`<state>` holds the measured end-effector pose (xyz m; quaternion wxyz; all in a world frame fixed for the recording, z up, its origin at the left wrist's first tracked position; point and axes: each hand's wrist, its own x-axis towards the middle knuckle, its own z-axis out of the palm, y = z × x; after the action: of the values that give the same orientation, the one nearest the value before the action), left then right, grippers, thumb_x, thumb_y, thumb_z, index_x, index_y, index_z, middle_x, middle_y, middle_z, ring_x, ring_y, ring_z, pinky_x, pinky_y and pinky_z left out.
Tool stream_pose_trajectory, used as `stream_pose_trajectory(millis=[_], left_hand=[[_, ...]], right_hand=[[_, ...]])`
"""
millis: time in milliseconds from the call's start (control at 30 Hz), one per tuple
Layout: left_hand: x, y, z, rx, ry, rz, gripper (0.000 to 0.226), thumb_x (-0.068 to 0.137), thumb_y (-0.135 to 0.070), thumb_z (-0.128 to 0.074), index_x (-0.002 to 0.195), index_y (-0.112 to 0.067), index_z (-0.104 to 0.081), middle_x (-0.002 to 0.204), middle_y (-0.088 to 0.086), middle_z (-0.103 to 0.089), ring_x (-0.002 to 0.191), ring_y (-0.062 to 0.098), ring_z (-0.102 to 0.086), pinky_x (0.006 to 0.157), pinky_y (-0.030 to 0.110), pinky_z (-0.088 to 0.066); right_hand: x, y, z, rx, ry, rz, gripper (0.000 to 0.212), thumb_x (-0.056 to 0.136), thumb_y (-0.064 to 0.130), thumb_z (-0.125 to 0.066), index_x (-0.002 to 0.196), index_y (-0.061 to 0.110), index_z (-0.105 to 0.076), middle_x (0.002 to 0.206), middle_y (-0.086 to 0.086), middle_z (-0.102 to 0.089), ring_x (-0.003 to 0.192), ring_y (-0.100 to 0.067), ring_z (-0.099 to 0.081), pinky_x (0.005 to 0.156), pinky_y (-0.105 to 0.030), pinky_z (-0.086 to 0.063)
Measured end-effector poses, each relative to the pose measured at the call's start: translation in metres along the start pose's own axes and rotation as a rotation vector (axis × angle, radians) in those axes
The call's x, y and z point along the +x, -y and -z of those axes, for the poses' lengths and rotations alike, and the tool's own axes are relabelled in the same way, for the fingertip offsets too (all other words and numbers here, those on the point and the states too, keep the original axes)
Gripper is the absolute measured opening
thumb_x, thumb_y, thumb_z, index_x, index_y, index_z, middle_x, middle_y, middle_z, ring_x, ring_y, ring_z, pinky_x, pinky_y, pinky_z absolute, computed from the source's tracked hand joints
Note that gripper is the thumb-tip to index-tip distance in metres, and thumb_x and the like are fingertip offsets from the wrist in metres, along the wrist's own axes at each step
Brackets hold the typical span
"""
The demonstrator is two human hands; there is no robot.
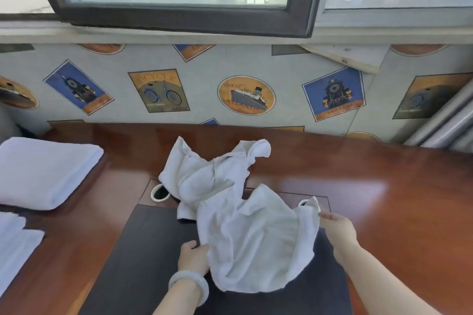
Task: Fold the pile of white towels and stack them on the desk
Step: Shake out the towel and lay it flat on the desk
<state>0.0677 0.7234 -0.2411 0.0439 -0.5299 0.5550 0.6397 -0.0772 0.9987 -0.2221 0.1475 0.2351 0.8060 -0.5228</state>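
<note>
Your left hand (193,256) grips towel (256,235) at left edge, mid table (358,186), over dark mat (143,250). Your right hand (337,227) at towel's right corner; grip blurred, cannot tell. Folded towel (43,171) far left.

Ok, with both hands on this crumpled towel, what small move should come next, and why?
Probably draw the hands apart to spread the towel flat over the dark mat. The left hand grips its left edge and the right hand pinches its right corner, yet the cloth between them hangs bunched and wrinkled.
</note>
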Motion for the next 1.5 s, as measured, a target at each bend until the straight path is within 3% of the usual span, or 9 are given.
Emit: stream_pose_trajectory(millis=[133,200,500,633,800,900,1267,1367,1500], left_hand=[[0.023,-0.008,-0.002,0.073,0.022,-0.077,0.018,0.086,-0.013,-0.056,0.103,-0.012,-0.057,0.1,0.011,-0.065,0.089,0.029,-0.062,0.078,0.035,-0.048],[0.034,-0.015,-0.004,0.126,0.045,-0.159,0.02,0.083,-0.016,-0.058,0.101,-0.009,-0.064,0.096,0.01,-0.071,0.088,0.029,-0.066,0.07,0.032,-0.047],[0.028,-0.037,-0.004,-0.007,0.187,-0.126,0.02,0.092,-0.025,-0.065,0.111,-0.018,-0.064,0.112,0.006,-0.07,0.108,0.029,-0.063,0.098,0.053,-0.049],[-0.018,-0.052,-0.013,-0.077,0.213,-0.271,0.032,0.078,-0.026,-0.073,0.107,-0.015,-0.062,0.114,0.017,-0.066,0.107,0.036,-0.063,0.099,0.057,-0.047],[-0.106,-0.06,-0.032,-0.102,0.419,-0.478,0.013,0.072,-0.013,-0.075,0.081,-0.015,-0.066,0.09,0.011,-0.066,0.091,0.027,-0.062,0.09,0.042,-0.047],[-0.142,-0.046,-0.044,-0.154,0.557,-0.421,0.013,0.085,-0.006,-0.071,0.095,0.001,-0.067,0.093,0.02,-0.069,0.088,0.029,-0.064,0.083,0.039,-0.051],[-0.177,-0.02,-0.038,0.008,0.469,-0.518,0.038,0.067,-0.036,-0.077,0.096,-0.011,-0.074,0.097,0.015,-0.073,0.099,0.034,-0.069,0.096,0.054,-0.051],[-0.175,-0.021,-0.035,0.095,0.192,-0.731,0.007,0.082,-0.023,-0.072,0.088,-0.018,-0.071,0.083,0.002,-0.071,0.085,0.021,-0.067,0.081,0.032,-0.054],[-0.193,-0.018,-0.038,0.171,0.22,-0.895,0.012,0.09,-0.013,-0.069,0.084,-0.023,-0.07,0.082,0.005,-0.069,0.065,0.006,-0.059,0.052,0.013,-0.044]], right_hand=[[0.033,0.01,-0.018,-0.133,0.042,0.06,0.037,0.093,-0.001,-0.048,0.122,0.012,-0.067,0.116,-0.012,-0.061,0.096,-0.028,-0.052,0.076,-0.033,-0.04],[0.044,0.013,-0.028,-0.205,0.061,0.053,0.038,0.095,0.0,-0.045,0.121,0.014,-0.068,0.112,-0.013,-0.06,0.087,-0.028,-0.05,0.066,-0.034,-0.037],[0.004,0.038,-0.044,-0.189,0.037,0.294,0.031,0.101,0.031,-0.05,0.093,0.013,-0.074,0.085,-0.009,-0.072,0.087,-0.034,-0.066,0.062,-0.031,-0.042],[-0.06,0.053,-0.046,0.131,0.184,0.319,0.017,0.098,0.02,-0.06,0.106,0.021,-0.075,0.106,0.016,-0.07,0.092,0.002,-0.065,0.067,-0.008,-0.045],[-0.134,0.055,-0.029,0.318,0.26,0.302,0.018,0.089,0.007,-0.065,0.091,0.022,-0.075,0.09,0.01,-0.075,0.09,-0.009,-0.068,0.076,-0.022,-0.049],[-0.161,0.045,-0.019,0.413,0.21,0.298,0.024,0.086,-0.005,-0.064,0.097,0.015,-0.068,0.086,-0.004,-0.075,0.085,-0.023,-0.07,0.077,-0.035,-0.053],[-0.194,0.019,0.005,0.37,0.111,0.297,0.008,0.086,0.009,-0.071,0.082,0.015,-0.071,0.074,0.002,-0.073,0.072,-0.012,-0.065,0.065,-0.021,-0.046],[-0.2,0.027,0.016,0.485,-0.08,0.356,0.008,0.088,0.018,-0.072,0.082,0.015,-0.068,0.074,0.004,-0.07,0.061,0.002,-0.06,0.058,-0.01,-0.044],[-0.211,0.032,0.012,0.428,0.09,0.33,0.005,0.087,0.015,-0.072,0.083,0.013,-0.07,0.076,-0.002,-0.072,0.066,-0.005,-0.062,0.06,-0.015,-0.046]])
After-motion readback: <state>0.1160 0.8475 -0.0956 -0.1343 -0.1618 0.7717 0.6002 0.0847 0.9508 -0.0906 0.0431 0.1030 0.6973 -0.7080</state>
